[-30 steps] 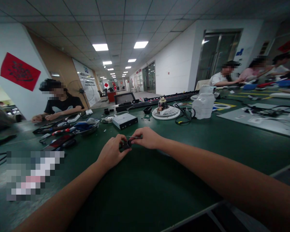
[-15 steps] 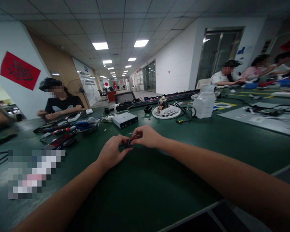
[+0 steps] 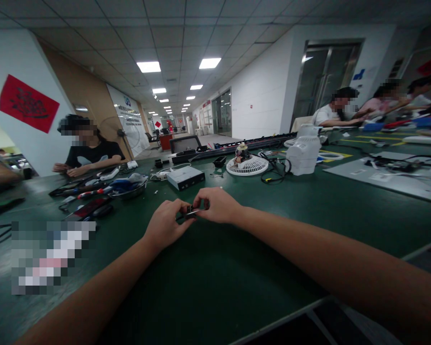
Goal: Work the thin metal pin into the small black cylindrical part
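Observation:
Both my hands meet just above the dark green table (image 3: pixel 215 268), near its middle. My left hand (image 3: pixel 167 224) is closed, pinching a small dark part (image 3: pixel 189 212) between thumb and fingers. My right hand (image 3: pixel 217 204) is closed too, with its fingertips on the same part and on a thin metal pin that sticks out of it. The part is mostly hidden by my fingers.
A white box (image 3: pixel 186 178) lies beyond my hands. Farther back stand a round white fan grille (image 3: pixel 246 166), black cables and a white plastic housing (image 3: pixel 303 154). Hand tools and a metal bowl (image 3: pixel 127 188) lie at the left. Other people sit at the left and the far right.
My hands have stayed in place and kept working the small part. The thin pin, seen sticking out to the left of my right fingers before, now lies lower, at the part.

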A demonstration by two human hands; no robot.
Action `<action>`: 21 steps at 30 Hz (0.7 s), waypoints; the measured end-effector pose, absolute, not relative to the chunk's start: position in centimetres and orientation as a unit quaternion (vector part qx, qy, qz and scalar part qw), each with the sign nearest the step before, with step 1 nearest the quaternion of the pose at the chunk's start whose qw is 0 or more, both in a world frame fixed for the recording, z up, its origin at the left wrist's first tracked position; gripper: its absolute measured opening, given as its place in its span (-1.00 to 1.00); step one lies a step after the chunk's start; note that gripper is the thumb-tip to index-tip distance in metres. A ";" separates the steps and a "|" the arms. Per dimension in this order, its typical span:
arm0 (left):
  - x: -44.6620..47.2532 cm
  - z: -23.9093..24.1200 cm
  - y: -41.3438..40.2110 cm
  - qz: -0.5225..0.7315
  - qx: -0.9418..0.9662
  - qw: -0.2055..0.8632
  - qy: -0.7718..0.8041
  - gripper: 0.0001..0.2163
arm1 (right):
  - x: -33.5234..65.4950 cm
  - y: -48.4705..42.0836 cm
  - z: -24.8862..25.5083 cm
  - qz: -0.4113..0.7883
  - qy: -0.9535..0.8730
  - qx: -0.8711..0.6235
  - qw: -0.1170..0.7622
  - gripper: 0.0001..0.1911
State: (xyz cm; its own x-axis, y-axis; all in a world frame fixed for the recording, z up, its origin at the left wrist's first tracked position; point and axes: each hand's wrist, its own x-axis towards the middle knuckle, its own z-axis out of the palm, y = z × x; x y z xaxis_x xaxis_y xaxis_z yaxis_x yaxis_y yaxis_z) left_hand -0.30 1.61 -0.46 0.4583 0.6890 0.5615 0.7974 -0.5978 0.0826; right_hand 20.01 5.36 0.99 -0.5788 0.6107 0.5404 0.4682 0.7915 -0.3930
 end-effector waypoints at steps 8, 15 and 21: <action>-0.2 -0.5 1.7 -0.291 -0.846 0.095 -0.437 -0.85 | 19.9 5.1 0.7 0.044 -0.888 -0.299 0.346 -0.86; -0.1 -0.4 1.6 -0.300 -0.836 0.096 -0.449 -0.84 | 20.1 5.3 0.4 0.032 -0.892 -0.258 0.369 -0.85; -0.1 -0.5 1.6 -0.276 -0.849 0.094 -0.440 -0.85 | 20.2 5.5 0.5 0.049 -0.906 -0.257 0.332 -0.87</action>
State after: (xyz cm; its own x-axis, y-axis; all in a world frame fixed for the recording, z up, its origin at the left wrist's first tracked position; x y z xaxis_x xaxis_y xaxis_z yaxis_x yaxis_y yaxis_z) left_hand -0.09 1.56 -0.48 0.4595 0.6960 0.5518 0.7997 -0.5945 0.0840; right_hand 20.18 5.50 0.52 -0.6474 0.4987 0.5763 0.4338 0.8629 -0.2594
